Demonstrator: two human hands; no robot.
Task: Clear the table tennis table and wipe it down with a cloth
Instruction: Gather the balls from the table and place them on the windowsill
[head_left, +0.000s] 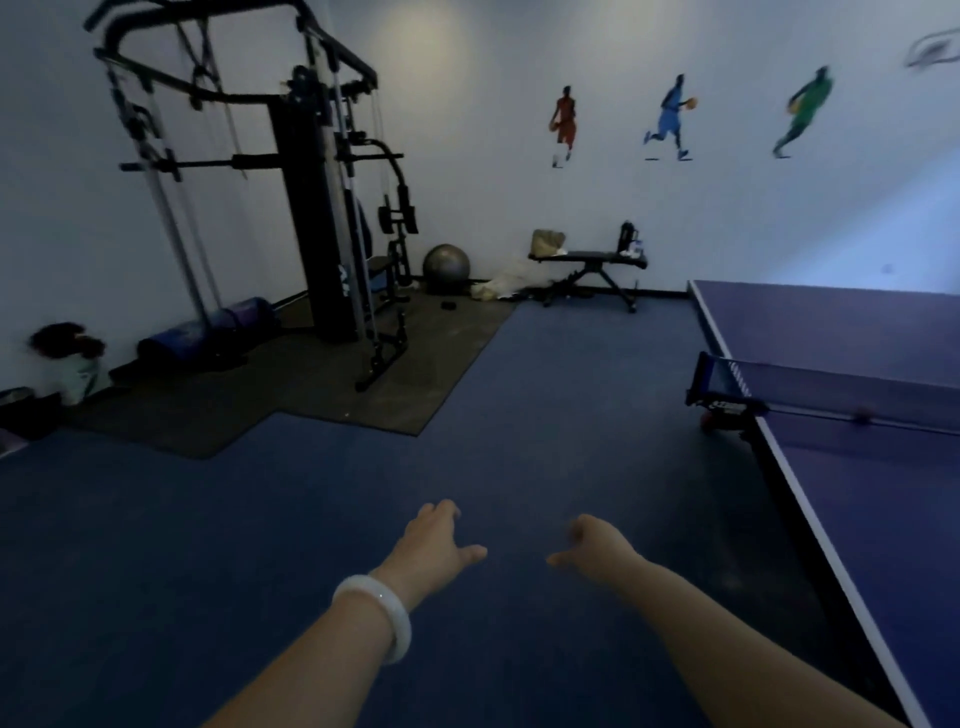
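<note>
We stand beside the table (857, 332), which lies at three o'clock, net (831, 387) across it. Our left hand (434, 545) and right hand (597, 543) reach forward over the floor, fingers loose and spread, holding nothing. No cloth shows. We judge clearing is in hand; next we turn to a small blurred thing (865, 415) by the net.

We find no legible text. A pale mark on the net clamp (727, 408) of the table tennis table (883, 519) and another on the weight machine (332, 270) are too blurred to read.
</note>
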